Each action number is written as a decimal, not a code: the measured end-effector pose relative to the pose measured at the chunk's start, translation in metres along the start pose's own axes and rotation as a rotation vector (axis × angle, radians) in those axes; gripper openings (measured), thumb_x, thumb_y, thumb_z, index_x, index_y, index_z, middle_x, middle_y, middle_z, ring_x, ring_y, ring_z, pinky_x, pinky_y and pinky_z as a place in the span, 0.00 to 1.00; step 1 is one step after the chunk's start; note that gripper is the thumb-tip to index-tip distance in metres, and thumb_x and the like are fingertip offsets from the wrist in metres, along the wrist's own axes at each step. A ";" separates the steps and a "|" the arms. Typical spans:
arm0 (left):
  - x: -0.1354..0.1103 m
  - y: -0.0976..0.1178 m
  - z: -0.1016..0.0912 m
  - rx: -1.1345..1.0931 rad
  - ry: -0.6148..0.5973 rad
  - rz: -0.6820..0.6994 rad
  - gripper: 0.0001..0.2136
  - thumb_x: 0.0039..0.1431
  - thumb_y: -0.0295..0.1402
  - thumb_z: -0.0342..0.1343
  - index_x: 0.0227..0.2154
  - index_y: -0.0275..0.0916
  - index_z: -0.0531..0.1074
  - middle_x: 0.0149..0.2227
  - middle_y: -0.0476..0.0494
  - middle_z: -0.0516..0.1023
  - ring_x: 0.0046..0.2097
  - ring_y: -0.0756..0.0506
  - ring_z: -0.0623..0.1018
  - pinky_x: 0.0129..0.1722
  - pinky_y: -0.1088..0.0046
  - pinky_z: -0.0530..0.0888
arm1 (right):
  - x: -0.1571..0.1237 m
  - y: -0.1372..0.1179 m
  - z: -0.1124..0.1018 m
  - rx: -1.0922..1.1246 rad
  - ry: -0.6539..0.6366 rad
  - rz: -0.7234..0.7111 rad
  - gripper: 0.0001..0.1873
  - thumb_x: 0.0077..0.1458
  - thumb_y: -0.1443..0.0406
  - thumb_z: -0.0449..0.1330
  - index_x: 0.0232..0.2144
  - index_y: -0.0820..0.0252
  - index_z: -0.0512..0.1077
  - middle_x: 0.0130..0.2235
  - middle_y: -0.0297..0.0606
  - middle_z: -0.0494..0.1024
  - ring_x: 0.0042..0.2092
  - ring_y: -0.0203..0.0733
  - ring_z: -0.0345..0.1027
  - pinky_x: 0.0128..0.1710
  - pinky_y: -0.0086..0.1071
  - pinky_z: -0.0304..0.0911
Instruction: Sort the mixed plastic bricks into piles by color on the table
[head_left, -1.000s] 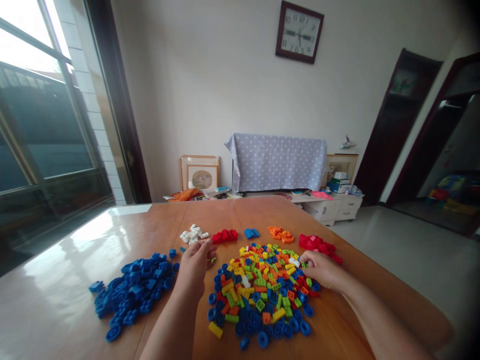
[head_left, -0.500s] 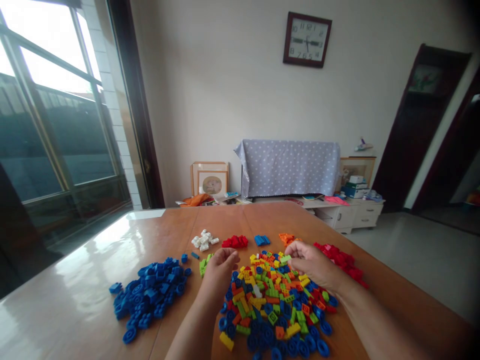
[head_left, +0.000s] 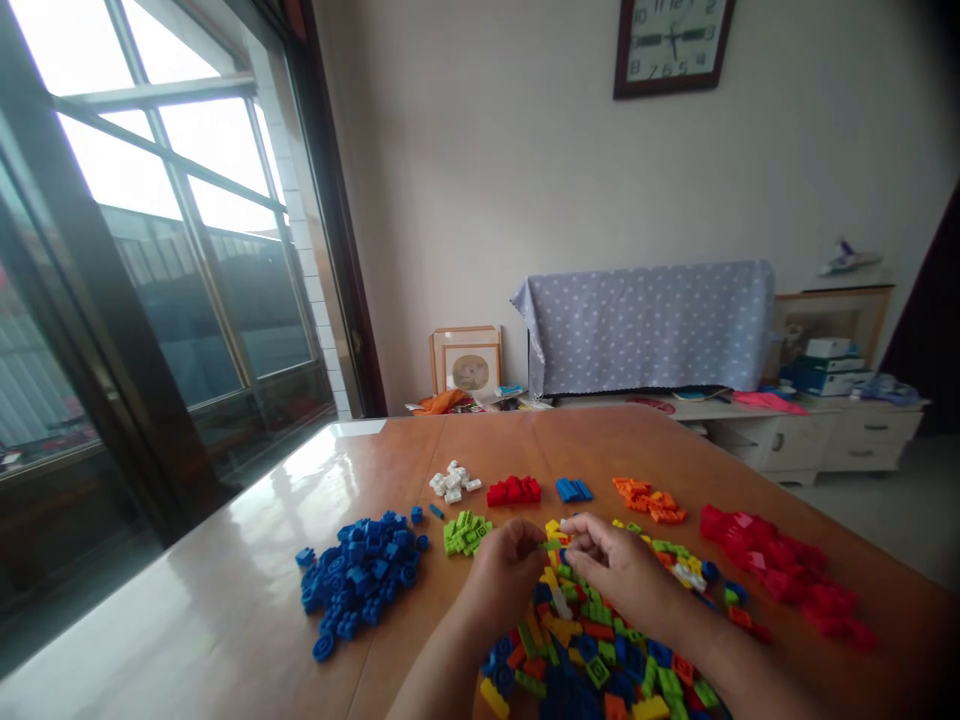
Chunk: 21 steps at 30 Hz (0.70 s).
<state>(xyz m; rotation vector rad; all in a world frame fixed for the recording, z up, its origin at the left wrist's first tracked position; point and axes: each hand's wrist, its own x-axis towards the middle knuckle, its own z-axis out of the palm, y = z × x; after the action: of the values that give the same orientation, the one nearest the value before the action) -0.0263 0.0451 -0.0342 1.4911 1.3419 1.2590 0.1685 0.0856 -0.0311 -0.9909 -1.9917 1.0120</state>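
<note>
A mixed pile of coloured toy bricks (head_left: 600,640) lies on the wooden table (head_left: 247,610) in front of me. My left hand (head_left: 502,575) and my right hand (head_left: 611,565) meet just above the pile's far edge. Their fingertips are pinched together on a small green brick (head_left: 553,545). A small heap of green bricks (head_left: 465,532) lies just left of my left hand.
Sorted heaps lie around the pile: blue (head_left: 360,575) at left, white (head_left: 454,482), red (head_left: 514,490), a few blue (head_left: 573,489) and orange (head_left: 649,498) at the back, red (head_left: 780,575) at right. A window (head_left: 150,260) lies left, a cloth-covered cabinet (head_left: 649,325) behind.
The camera has swung left and closer. My right hand has left the pile's right side and my left hand has moved right; both now meet, pinched on a green brick.
</note>
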 end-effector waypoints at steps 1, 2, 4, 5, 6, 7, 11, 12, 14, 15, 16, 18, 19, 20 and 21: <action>0.002 -0.001 -0.005 0.058 0.041 0.014 0.06 0.53 0.32 0.57 0.33 0.37 0.74 0.25 0.51 0.71 0.27 0.51 0.66 0.26 0.76 0.60 | -0.001 0.003 -0.006 -0.069 0.030 -0.009 0.14 0.59 0.58 0.58 0.46 0.55 0.72 0.36 0.36 0.79 0.38 0.42 0.72 0.40 0.33 0.65; 0.004 -0.003 -0.012 0.116 0.102 0.030 0.07 0.54 0.33 0.57 0.34 0.37 0.75 0.27 0.50 0.73 0.28 0.50 0.68 0.27 0.76 0.62 | -0.001 0.005 -0.013 -0.132 0.061 -0.025 0.14 0.60 0.57 0.57 0.46 0.54 0.73 0.36 0.37 0.79 0.38 0.43 0.72 0.40 0.34 0.65; 0.008 -0.007 -0.029 0.207 0.242 0.026 0.09 0.55 0.36 0.57 0.35 0.38 0.77 0.29 0.47 0.76 0.31 0.48 0.72 0.30 0.75 0.64 | 0.000 0.009 -0.028 -0.224 0.117 -0.064 0.14 0.62 0.55 0.55 0.42 0.54 0.74 0.34 0.37 0.79 0.36 0.44 0.72 0.39 0.35 0.64; 0.010 -0.010 -0.039 0.227 0.318 0.021 0.10 0.54 0.38 0.58 0.36 0.38 0.78 0.30 0.46 0.77 0.32 0.47 0.74 0.32 0.74 0.66 | 0.000 0.010 -0.034 -0.254 0.146 -0.080 0.14 0.62 0.54 0.54 0.40 0.54 0.74 0.34 0.37 0.79 0.36 0.44 0.72 0.38 0.35 0.64; 0.011 -0.013 -0.048 0.230 0.385 0.024 0.12 0.54 0.39 0.59 0.36 0.38 0.79 0.31 0.45 0.78 0.34 0.46 0.75 0.33 0.74 0.67 | 0.001 0.011 -0.039 -0.279 0.173 -0.092 0.14 0.63 0.54 0.53 0.38 0.54 0.74 0.33 0.37 0.79 0.35 0.44 0.71 0.37 0.35 0.63; 0.013 -0.017 -0.057 0.233 0.457 0.015 0.13 0.54 0.41 0.59 0.36 0.38 0.79 0.31 0.45 0.79 0.34 0.45 0.76 0.34 0.73 0.67 | 0.001 0.012 -0.044 -0.298 0.195 -0.100 0.15 0.63 0.54 0.52 0.37 0.53 0.74 0.32 0.37 0.79 0.35 0.44 0.71 0.37 0.35 0.63; 0.012 -0.022 -0.080 0.446 0.650 -0.031 0.14 0.55 0.42 0.58 0.39 0.38 0.81 0.36 0.42 0.80 0.38 0.43 0.77 0.39 0.70 0.69 | 0.000 0.009 -0.050 -0.335 0.234 -0.128 0.15 0.64 0.54 0.51 0.36 0.53 0.74 0.30 0.37 0.78 0.33 0.44 0.71 0.35 0.34 0.61; 0.011 -0.020 -0.080 0.542 0.661 -0.040 0.14 0.56 0.41 0.57 0.39 0.39 0.81 0.38 0.41 0.79 0.40 0.42 0.76 0.41 0.69 0.69 | -0.001 0.007 -0.050 -0.335 0.236 -0.140 0.15 0.64 0.54 0.51 0.36 0.52 0.73 0.30 0.36 0.77 0.34 0.44 0.71 0.35 0.33 0.61; 0.007 -0.015 -0.077 0.734 0.648 -0.073 0.14 0.59 0.40 0.55 0.40 0.42 0.82 0.42 0.40 0.79 0.43 0.40 0.75 0.45 0.66 0.67 | -0.002 0.004 -0.051 -0.334 0.242 -0.159 0.14 0.64 0.55 0.51 0.35 0.52 0.73 0.30 0.36 0.77 0.34 0.44 0.71 0.34 0.33 0.60; 0.006 -0.011 -0.073 0.815 0.635 -0.089 0.13 0.60 0.40 0.55 0.40 0.43 0.82 0.44 0.40 0.79 0.45 0.38 0.74 0.46 0.65 0.67 | -0.003 0.003 -0.051 -0.332 0.249 -0.164 0.14 0.64 0.55 0.51 0.35 0.52 0.73 0.30 0.35 0.77 0.34 0.43 0.71 0.34 0.33 0.60; 0.004 -0.008 -0.069 0.880 0.618 -0.098 0.14 0.61 0.41 0.54 0.40 0.45 0.82 0.45 0.40 0.79 0.47 0.37 0.73 0.47 0.63 0.66 | -0.003 0.003 -0.052 -0.331 0.261 -0.166 0.13 0.64 0.56 0.51 0.35 0.52 0.73 0.30 0.35 0.77 0.33 0.43 0.70 0.34 0.32 0.59; 0.002 -0.002 -0.061 0.967 0.586 -0.092 0.14 0.62 0.42 0.53 0.41 0.47 0.82 0.47 0.41 0.78 0.50 0.35 0.71 0.47 0.61 0.64 | -0.003 0.002 -0.053 -0.329 0.284 -0.169 0.13 0.64 0.56 0.52 0.35 0.52 0.73 0.30 0.35 0.77 0.33 0.42 0.70 0.34 0.32 0.59; 0.002 -0.001 -0.058 0.994 0.573 -0.085 0.14 0.62 0.42 0.53 0.40 0.47 0.82 0.48 0.41 0.78 0.51 0.34 0.70 0.47 0.61 0.64 | -0.003 0.002 -0.054 -0.328 0.296 -0.171 0.12 0.64 0.57 0.52 0.35 0.53 0.73 0.30 0.34 0.77 0.33 0.42 0.70 0.34 0.32 0.58; 0.002 0.000 -0.056 1.013 0.562 -0.080 0.14 0.62 0.43 0.53 0.40 0.48 0.82 0.48 0.41 0.78 0.52 0.34 0.69 0.48 0.60 0.63 | -0.003 0.002 -0.055 -0.327 0.304 -0.174 0.12 0.64 0.58 0.52 0.35 0.53 0.74 0.30 0.34 0.77 0.33 0.42 0.70 0.34 0.32 0.58; 0.002 0.000 -0.054 1.025 0.553 -0.080 0.14 0.62 0.44 0.53 0.40 0.48 0.82 0.49 0.41 0.78 0.53 0.34 0.68 0.48 0.60 0.63 | -0.002 0.002 -0.055 -0.326 0.309 -0.178 0.12 0.64 0.58 0.52 0.35 0.53 0.74 0.30 0.34 0.77 0.33 0.42 0.69 0.34 0.32 0.58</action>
<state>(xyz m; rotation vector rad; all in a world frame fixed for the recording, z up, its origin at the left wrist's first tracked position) -0.0789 0.0425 -0.0218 1.7322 2.6491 0.9808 0.2156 0.1030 -0.0075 -1.0451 -1.9727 0.4147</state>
